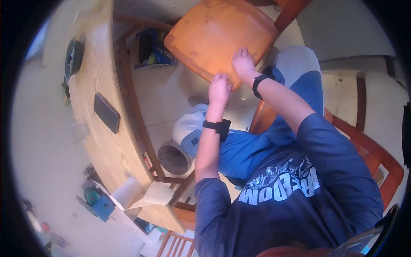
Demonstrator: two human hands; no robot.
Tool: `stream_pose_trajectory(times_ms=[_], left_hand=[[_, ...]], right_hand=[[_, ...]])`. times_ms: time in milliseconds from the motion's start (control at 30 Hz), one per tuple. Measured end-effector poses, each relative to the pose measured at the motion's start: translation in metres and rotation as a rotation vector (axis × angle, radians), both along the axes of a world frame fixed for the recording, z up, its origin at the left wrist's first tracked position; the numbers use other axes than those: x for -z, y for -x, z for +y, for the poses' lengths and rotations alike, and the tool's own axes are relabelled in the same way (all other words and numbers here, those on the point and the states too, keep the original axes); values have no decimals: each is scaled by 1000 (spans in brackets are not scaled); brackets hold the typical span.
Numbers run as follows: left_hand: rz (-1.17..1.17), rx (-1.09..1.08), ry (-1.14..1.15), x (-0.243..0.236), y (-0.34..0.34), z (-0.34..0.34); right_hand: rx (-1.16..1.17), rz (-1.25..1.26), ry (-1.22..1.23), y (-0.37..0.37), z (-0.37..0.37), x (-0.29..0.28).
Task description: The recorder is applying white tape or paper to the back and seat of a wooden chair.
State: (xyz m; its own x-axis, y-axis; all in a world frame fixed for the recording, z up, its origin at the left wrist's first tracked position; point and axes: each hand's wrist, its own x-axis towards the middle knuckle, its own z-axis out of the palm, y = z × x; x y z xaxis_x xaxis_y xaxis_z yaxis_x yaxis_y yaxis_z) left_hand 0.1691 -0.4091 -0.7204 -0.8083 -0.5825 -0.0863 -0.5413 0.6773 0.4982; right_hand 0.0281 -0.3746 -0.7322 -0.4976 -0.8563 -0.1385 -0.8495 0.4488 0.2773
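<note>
An orange-brown wooden chair seat with scuffs and dark marks faces me at the top of the view. Over its near edge is my left hand, its fingers curled closed; whatever they may hold is hidden. My right hand is a little farther in and to the right, over the seat near its right edge. Its fingers are bent and close together, and I cannot make out anything between them. Both wrists carry black bands, the left one with a boxy black piece.
At left stands a light wooden table bearing a dark phone, a dark green round dish and a paper roll. A grey bin stands by my knee. A dark blue box sits beyond the table leg. I sit on a reddish-brown chair.
</note>
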Motion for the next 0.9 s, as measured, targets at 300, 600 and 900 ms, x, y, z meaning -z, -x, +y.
stream_pose_trajectory(times_ms=[300,600,900], left_hand=[[436,-586,-746,70,-42,-38],[272,-627,-984,118,-15,-23],[387,-602,-1119,102,-10,-13]], right_hand=[[-224,-308,139,9,23,-28],[-106,-697,351,-36,26,2],[80,-647,308,73,6,-29]])
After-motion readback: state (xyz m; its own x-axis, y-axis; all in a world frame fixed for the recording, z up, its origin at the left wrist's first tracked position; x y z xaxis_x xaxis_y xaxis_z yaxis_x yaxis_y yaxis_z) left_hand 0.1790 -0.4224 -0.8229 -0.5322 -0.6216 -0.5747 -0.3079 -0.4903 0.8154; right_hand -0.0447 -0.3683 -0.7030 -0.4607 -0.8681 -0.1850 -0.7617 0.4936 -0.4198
